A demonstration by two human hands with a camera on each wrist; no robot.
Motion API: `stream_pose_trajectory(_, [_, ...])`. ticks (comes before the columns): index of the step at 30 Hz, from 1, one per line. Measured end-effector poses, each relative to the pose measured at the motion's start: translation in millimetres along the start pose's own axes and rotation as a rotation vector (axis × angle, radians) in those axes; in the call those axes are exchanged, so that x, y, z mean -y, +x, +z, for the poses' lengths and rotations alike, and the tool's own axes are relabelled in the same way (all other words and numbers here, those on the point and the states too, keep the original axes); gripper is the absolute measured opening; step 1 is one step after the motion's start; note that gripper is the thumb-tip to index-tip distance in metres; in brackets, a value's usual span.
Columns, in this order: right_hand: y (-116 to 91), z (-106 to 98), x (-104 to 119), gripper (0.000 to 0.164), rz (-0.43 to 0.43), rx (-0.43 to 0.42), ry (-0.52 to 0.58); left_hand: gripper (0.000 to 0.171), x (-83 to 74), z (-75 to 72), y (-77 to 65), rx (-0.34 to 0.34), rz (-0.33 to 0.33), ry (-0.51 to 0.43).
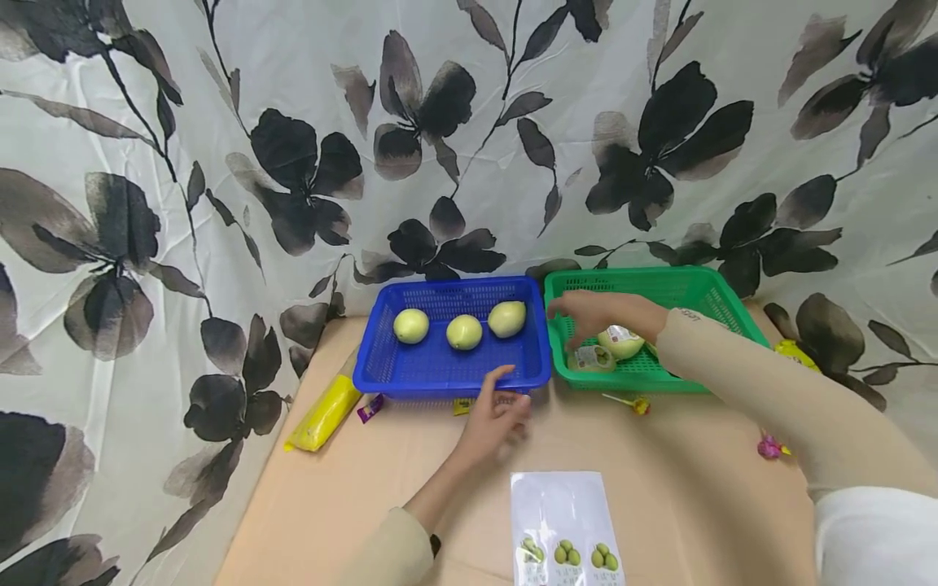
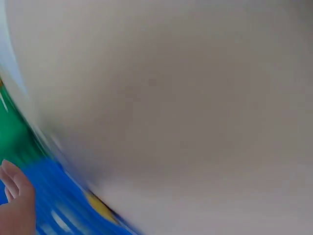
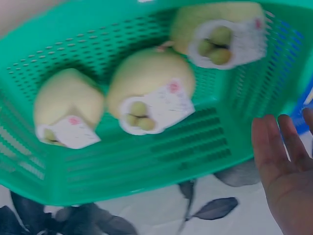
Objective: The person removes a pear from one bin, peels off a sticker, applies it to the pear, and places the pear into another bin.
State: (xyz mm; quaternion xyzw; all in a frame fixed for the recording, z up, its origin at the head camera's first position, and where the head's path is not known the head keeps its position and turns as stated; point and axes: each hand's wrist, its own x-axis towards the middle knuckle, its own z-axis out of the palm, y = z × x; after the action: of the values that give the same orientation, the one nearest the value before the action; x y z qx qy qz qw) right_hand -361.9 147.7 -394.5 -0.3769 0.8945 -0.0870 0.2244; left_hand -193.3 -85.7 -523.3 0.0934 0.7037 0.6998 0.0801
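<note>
My right hand (image 1: 589,313) is above the left end of the green basket (image 1: 659,281), fingers extended and gripping nothing. Inside that basket lie three pale yellow-green fruits, each bearing a white sticker with a fruit picture; the middle labelled fruit (image 3: 149,76) shows well in the right wrist view. Near the front rim of the blue basket (image 1: 447,382), my left hand (image 1: 494,419) hovers with loosely bent fingers, slightly blurred, holding nothing. Three unlabelled fruits sit in the blue basket, among them a middle fruit (image 1: 464,332). A sticker sheet (image 1: 560,513) lies in front.
A yellow packet (image 1: 326,413) leans at the blue basket's left, beside a small purple wrapper (image 1: 370,408). A lollipop (image 1: 640,404) lies before the green basket, and a pink-wrapped sweet (image 1: 769,446) farther right. A floral curtain (image 1: 513,163) hangs behind.
</note>
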Motion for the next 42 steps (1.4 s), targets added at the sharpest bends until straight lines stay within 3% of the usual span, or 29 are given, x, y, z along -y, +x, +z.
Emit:
stream_pose_trajectory(7, [44.2, -10.3, 34.7, 0.068, 0.020, -0.044, -0.014, 0.044, 6.0, -93.2, -25.8, -0.280, -0.009, 0.025])
stream_pose_trajectory(9, [59.8, -11.5, 46.8, 0.068, 0.020, -0.042, -0.010, 0.042, 6.8, -111.8, -29.6, -0.288, -0.028, 0.061])
stream_pose_trajectory(13, [91.7, -6.6, 70.1, 0.073, 0.006, -0.019, -0.015, 0.043, 5.4, -132.9, -34.7, -0.202, -0.083, 0.127])
stream_pose_trajectory(16, [113.4, 0.4, 86.1, 0.080, 0.000, 0.012, -0.022, 0.042, 5.4, -138.4, -35.9, -0.162, -0.102, 0.109])
stream_pose_trajectory(20, [132.0, 8.8, 102.0, 0.084, 0.034, 0.034, -0.036, 0.040, 7.7, -140.1, -35.4, -0.161, -0.102, 0.071])
stream_pose_trajectory(29, [151.5, 20.4, 107.8, 0.097, 0.128, 0.130, -0.209, 0.037, 14.6, -135.1, -30.0, -0.162, -0.072, 0.029])
stream_pose_trajectory(37, [153.3, 25.9, 110.9, 0.065, 0.115, 0.074, -0.323, 0.035, 14.9, -131.6, -31.0, -0.172, -0.061, 0.012])
stream_pose_trajectory(42, [151.1, 29.1, 111.8, 0.072, 0.074, 0.076, -0.288, 0.034, 14.5, -134.7, -30.0, -0.177, -0.060, 0.013])
